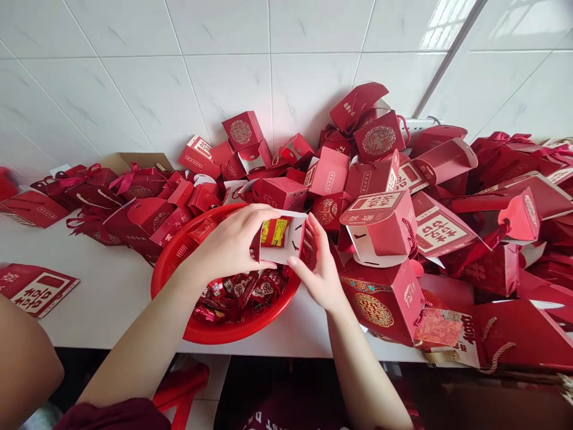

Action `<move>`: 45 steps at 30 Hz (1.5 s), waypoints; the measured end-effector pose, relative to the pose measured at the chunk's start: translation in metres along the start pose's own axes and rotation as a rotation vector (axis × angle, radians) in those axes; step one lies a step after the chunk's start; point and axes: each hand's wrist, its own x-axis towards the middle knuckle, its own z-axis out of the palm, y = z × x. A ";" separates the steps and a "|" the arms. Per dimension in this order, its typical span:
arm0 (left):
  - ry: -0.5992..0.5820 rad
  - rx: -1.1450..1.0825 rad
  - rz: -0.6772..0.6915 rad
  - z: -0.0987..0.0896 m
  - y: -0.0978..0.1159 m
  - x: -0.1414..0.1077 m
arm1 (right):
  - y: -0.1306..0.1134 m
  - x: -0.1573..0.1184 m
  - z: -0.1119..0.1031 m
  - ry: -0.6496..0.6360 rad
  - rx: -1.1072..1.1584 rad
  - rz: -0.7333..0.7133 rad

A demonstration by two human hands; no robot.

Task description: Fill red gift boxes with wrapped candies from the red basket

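Note:
Between my two hands is a small open gift box [293,239], red outside and white inside, tilted so that I look into it. A yellow and red packet [274,232] lies inside it. My left hand [235,242] grips the box's left side, thumb at the lower edge. On the other side, my right hand [320,257] holds it with the fingers behind and the thumb on the near edge. Right under the box stands a round red plastic basket [233,334]. Red-wrapped candies [244,289] fill part of it, some hidden by my hands.
Many red gift boxes [376,224] are heaped along the tiled wall [224,77], densest on the right. A flat red box [38,289] lies on the white table [102,304] at left. Another person's bare limb [27,358] shows at lower left. Below the table is a red stool [183,388].

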 end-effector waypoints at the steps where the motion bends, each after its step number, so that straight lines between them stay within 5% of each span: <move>1: 0.006 0.020 0.015 0.003 -0.001 0.000 | -0.003 0.000 0.002 0.056 -0.006 0.016; 9: -0.028 -0.028 0.009 0.012 -0.017 -0.007 | 0.001 0.005 0.002 0.375 0.174 0.191; 14: -0.158 -0.033 -0.134 0.010 -0.027 -0.010 | 0.011 0.007 0.001 0.384 0.286 0.324; 26: -0.156 -0.111 -0.168 0.015 -0.039 -0.014 | 0.024 0.013 0.008 0.399 0.288 0.377; 35: -0.161 -0.119 -0.178 0.016 -0.037 -0.011 | 0.042 0.016 0.015 0.381 -0.137 0.245; 45: -0.152 -0.139 -0.178 0.017 -0.040 -0.012 | 0.045 0.015 0.018 0.361 -0.162 0.210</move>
